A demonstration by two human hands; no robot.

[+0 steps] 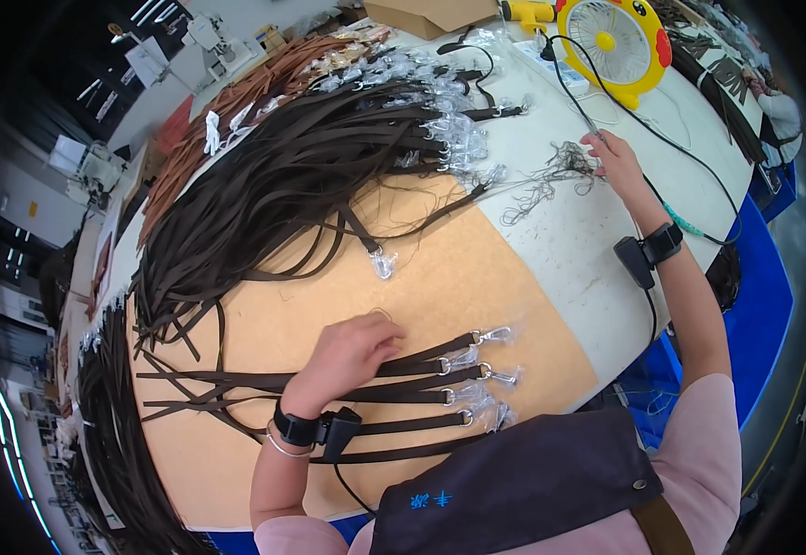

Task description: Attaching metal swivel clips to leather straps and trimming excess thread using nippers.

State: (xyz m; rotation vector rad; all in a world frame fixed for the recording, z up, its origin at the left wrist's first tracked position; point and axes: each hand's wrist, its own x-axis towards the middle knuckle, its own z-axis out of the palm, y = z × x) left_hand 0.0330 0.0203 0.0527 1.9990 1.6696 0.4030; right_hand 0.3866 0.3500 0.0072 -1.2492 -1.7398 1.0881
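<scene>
Workshop table (597, 259) here, white with a tan board (440, 277) on top. Low centre of frame, a few dark brown straps (403, 370) lie flat side by side, long axis running left-right, their shiny metal clips (491, 375) in clear wrap pointing right. Left hand (347, 356) rests palm down on them, fingers loosely together. Right hand (611, 157), upper right, fingers spread, touches a wispy thread tangle (551, 180). Big strap pile (273, 185) upper left, yellow fan (611, 42) at top.
</scene>
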